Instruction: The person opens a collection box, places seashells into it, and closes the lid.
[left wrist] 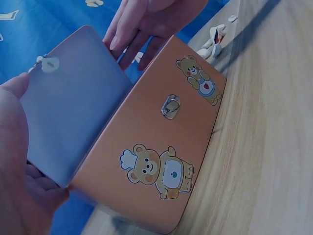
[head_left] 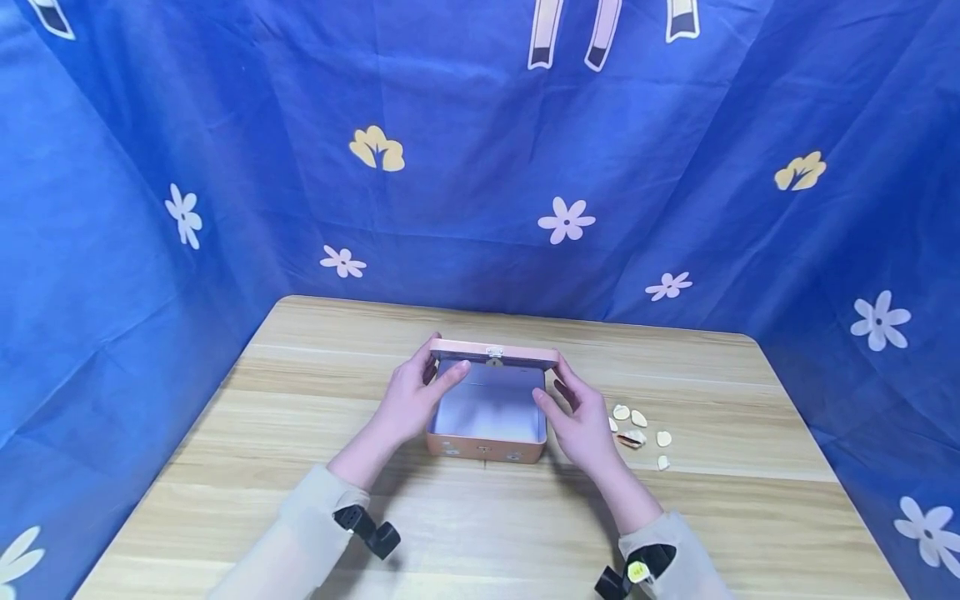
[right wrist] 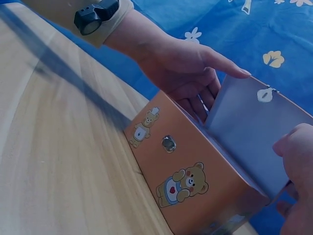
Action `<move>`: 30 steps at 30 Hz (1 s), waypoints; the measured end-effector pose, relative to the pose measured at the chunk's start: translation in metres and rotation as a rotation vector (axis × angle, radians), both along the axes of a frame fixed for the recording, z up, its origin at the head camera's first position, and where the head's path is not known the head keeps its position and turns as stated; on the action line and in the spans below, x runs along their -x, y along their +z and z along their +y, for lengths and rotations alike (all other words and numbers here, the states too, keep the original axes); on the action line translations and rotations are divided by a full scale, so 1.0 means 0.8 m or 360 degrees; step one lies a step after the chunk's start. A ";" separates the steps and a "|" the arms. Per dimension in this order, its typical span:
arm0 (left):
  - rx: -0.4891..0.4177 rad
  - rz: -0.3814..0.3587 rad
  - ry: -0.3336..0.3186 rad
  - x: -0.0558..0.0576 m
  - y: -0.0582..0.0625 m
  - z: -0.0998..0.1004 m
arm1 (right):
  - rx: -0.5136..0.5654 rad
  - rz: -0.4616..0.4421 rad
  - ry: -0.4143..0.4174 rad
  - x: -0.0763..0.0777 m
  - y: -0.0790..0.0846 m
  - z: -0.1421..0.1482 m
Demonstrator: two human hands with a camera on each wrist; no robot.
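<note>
An orange tin box (head_left: 485, 448) with bear pictures and a metal clasp stands on the table, its lid (head_left: 494, 351) raised. The inside shows a plain pale surface. My left hand (head_left: 416, 397) holds the lid's left side, with the thumb at its front corner (right wrist: 244, 73) and the other fingers behind the side edge. On the opposite side my right hand (head_left: 585, 421) holds the lid's edge, its thumb (right wrist: 283, 146) over the pale inner face and its fingers partly hidden beyond. A latch plate (left wrist: 48, 63) sits on the lid's rim.
Several small pale, flat pieces (head_left: 663, 438) lie right of the box, beside one with a dark reddish streak (head_left: 632, 438). The wood-grain table (head_left: 480, 533) is backed by a blue cloth (head_left: 465, 217) with flower prints. Wrist cameras (head_left: 367, 531) sit on both sleeves.
</note>
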State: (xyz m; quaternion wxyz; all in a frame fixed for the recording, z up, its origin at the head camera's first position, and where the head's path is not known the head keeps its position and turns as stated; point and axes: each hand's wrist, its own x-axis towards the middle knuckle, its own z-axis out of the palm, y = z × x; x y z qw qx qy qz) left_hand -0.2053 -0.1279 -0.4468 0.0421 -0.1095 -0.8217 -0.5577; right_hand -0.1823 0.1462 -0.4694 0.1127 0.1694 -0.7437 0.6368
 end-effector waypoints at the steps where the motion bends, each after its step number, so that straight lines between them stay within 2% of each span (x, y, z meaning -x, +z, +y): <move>1: -0.0006 0.0008 -0.0003 0.001 0.000 0.000 | 0.0001 -0.0001 0.0000 0.001 0.000 0.000; 5: -0.0039 0.0025 -0.0013 0.002 -0.001 0.001 | 0.0009 -0.0020 -0.0004 0.005 -0.001 0.000; 16: -0.0082 -0.0032 -0.0006 0.004 0.000 0.003 | 0.0036 -0.0106 -0.0021 0.016 -0.003 -0.003; 25: -0.0079 -0.0013 -0.0013 0.008 -0.002 0.003 | 0.0021 -0.0124 -0.0021 0.021 -0.001 -0.002; 30: -0.0131 -0.0004 -0.0022 0.011 -0.001 0.005 | 0.0003 -0.0145 -0.0038 0.025 0.001 -0.003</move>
